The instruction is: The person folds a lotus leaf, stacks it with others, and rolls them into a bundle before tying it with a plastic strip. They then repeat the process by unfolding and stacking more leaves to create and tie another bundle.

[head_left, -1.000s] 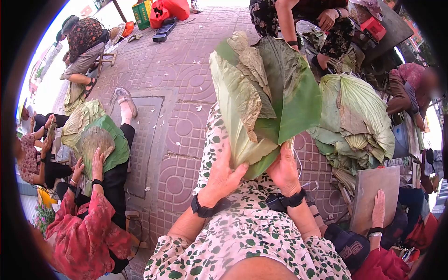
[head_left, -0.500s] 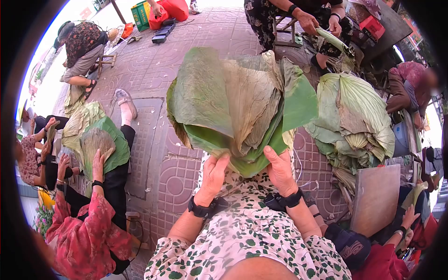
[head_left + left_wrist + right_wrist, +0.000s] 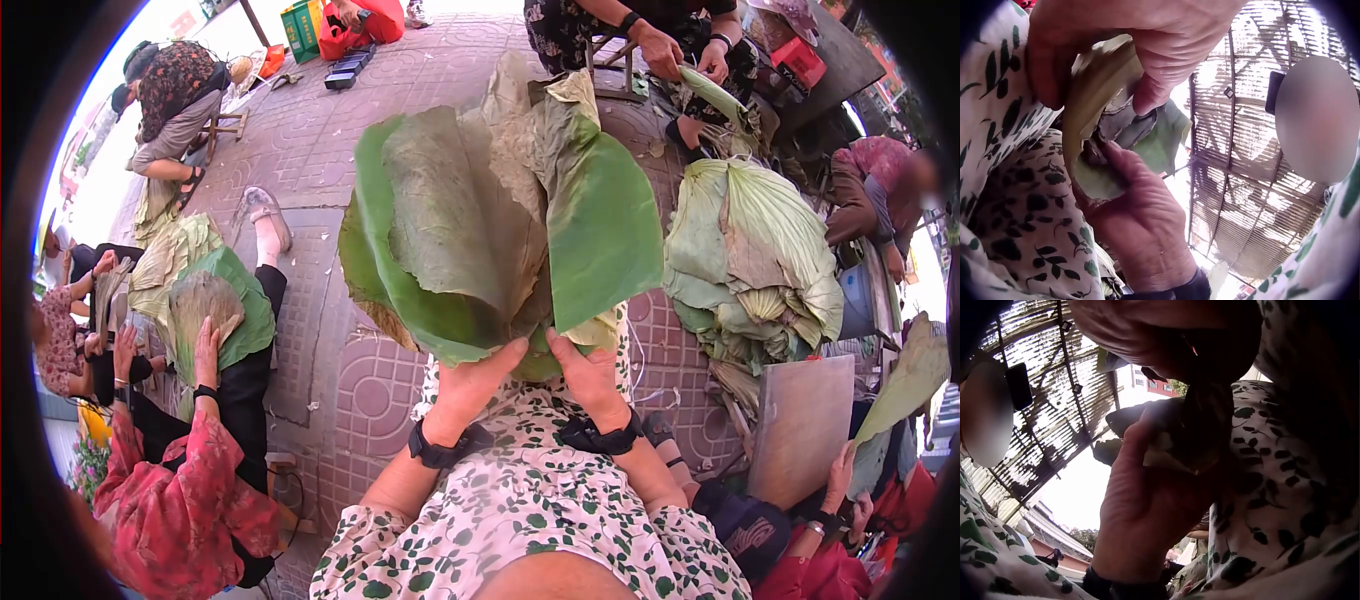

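Note:
A stack of big, partly folded lotus leaves [image 3: 450, 200], fresh green outside and dry grey-brown inside, fans upward over the lap. At its lower left edge my left hand [image 3: 472, 388] grips the bundle, thumb over the near side. My right hand [image 3: 588, 378] holds the lower right edge, its thumb close to the left one. Most of the fingers are hidden behind the leaves in the head view. From the left wrist, the right hand [image 3: 1147, 225] appears with its thumb inside the curled leaves [image 3: 1094, 94]; the right wrist view is dark around the bundle.
A tall pile of lotus leaves [image 3: 755, 260] stands to the right, beside a flat board [image 3: 803, 430]. On the left, a person in red [image 3: 190, 490] presses leaves on the lap. Another person [image 3: 650, 50] sits ahead, handling a leaf. Patterned paving [image 3: 400, 270] lies between.
The leaf bundle swung left and spread wider, then rose slightly with its dry inner leaves standing up. Both hands keep hold at its base, and the thumbs have come closer together.

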A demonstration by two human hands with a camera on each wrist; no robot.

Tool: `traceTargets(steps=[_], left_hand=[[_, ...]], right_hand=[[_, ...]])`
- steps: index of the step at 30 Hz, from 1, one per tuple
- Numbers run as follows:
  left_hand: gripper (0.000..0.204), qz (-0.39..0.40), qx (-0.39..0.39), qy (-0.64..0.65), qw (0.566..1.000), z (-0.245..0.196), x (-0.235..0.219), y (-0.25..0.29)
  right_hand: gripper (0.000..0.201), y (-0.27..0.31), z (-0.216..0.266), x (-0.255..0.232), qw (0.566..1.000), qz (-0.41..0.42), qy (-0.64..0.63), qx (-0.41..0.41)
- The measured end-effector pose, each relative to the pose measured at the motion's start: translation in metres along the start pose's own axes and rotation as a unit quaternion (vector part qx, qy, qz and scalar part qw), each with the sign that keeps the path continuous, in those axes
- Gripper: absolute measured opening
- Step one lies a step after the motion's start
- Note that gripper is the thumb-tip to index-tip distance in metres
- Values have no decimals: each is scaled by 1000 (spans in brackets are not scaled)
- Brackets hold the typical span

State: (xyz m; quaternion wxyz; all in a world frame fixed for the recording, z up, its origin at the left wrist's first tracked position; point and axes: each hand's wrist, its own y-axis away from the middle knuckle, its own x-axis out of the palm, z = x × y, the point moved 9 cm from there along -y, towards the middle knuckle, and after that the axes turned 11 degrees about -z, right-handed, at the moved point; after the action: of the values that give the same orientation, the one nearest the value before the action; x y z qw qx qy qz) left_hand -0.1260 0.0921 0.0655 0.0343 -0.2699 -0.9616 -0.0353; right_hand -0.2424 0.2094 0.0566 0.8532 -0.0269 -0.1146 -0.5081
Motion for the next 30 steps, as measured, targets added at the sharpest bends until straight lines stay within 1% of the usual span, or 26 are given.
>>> traceTargets(steps=[1,2,3,4,5,7,8,9,10,11,13,14,16,17,18,19,20,21,22,24,25,26,27,28,29,30], left_hand=[[36,-33,22,-25,999,-2,-5,-1],[36,-33,21,-25,999,0,-5,-3],[34,-41,-21,18,999,10,-6,-5],[33,-49,-63,60,995,20,-7,-7],[33,-49,-63,60,995,22,-8,-8],[27,-80,-58,-17,995,27,-19,-11],[27,-81,-58,-16,995,30,-20,-12],[26,-93,-32,5,995,29,-22,-14],[24,-106,-7,25,994,25,-25,-15],[24,-107,-7,26,994,25,-26,-15],[20,-119,-35,9,992,31,-29,-15],[20,-119,-35,9,992,32,-29,-15],[23,-127,35,-6,991,22,-29,-16],[23,-127,34,-6,991,21,-29,-15],[25,-121,66,-23,990,13,-28,-14],[27,-115,97,-39,988,7,-26,-12],[27,-115,97,-39,988,8,-27,-12],[28,-107,120,-64,985,6,-25,-12],[29,-98,144,-89,981,5,-24,-11],[30,-85,146,-92,981,14,-24,-10],[31,-71,147,-94,982,15,-22,-9],[31,-71,148,-94,982,15,-22,-8],[33,-59,144,-75,985,15,-19,-8],[35,-47,141,-55,987,13,-17,-7],[35,-48,141,-55,987,12,-18,-7],[36,-40,65,4,997,22,-20,-9]], right_hand=[[21,3,11,5,997,29,34,-65],[22,7,22,10,988,58,67,-130],[23,8,24,13,980,90,112,-139],[23,9,23,12,980,91,113,-139],[24,10,23,12,979,93,116,-140],[26,13,24,15,978,96,119,-140],[26,10,16,14,992,83,82,-54],[27,9,6,12,996,69,44,32],[27,8,5,13,996,71,44,32],[28,7,4,13,997,71,20,38],[30,6,4,14,997,71,-4,43],[32,5,6,14,997,61,-8,45],[34,1,8,14,998,50,-13,47],[37,-2,10,12,998,46,20,22],[41,-4,12,11,998,42,53,-3],[41,-5,11,9,998,42,54,-3],[43,-5,6,9,997,54,47,19],[45,-5,2,10,996,66,41,42],[45,-6,1,13,996,67,41,42],[38,-9,8,12,1000,27,1,-1],[38,-9,7,12,1000,27,1,-2],[38,-10,4,9,1000,7,-5,12],[37,-13,1,5,1000,-13,-10,27],[37,-14,-4,2,1000,-13,-11,27],[38,-14,-20,-2,995,-17,-55,78],[39,-15,-35,-5,986,-21,-99,130]])
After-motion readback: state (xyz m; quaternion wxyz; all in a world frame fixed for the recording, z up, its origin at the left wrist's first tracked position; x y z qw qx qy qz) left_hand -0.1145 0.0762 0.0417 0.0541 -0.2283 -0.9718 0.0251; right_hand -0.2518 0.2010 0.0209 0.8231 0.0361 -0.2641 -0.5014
